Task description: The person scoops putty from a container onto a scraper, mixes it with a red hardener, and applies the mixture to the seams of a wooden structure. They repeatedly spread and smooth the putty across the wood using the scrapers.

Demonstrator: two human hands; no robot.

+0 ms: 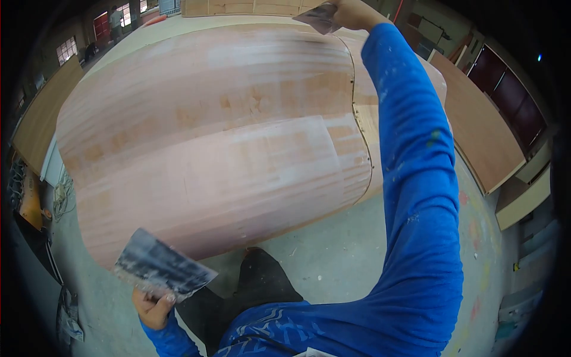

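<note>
Holding a wide scraper (160, 266) at about seven o'clock, our left hand (153, 306) has its fingers curled tight round the blade's lower edge; the blade is crusted with grey-white filler and hangs just off the near edge of the panel (208, 149), not touching it. That panel, a big sheet of reddish plywood, fills the middle of our view and carries pale, streaky bands of spread filler across its face.

Moving right, a dark seam (357, 119) runs down the board at about one o'clock, where the sheet meets a paler piece. Our right arm in its blue sleeve (416, 196) stretches up along that side to twelve o'clock, where our right hand (351, 12) grips a second blade (321, 18) laid against the far part of the board. The hand is cut by the frame's top edge, yet its fingers plainly close on the tool.

We judge the step in hand to be skimming filler over the surface, at the far end of a stroke. The next move seems to call for a steady pull with even pressure and the blade kept flat, so no ridges remain.

We see no tub, bucket or tray; the only filler in view sits on the blades and the board.
</note>
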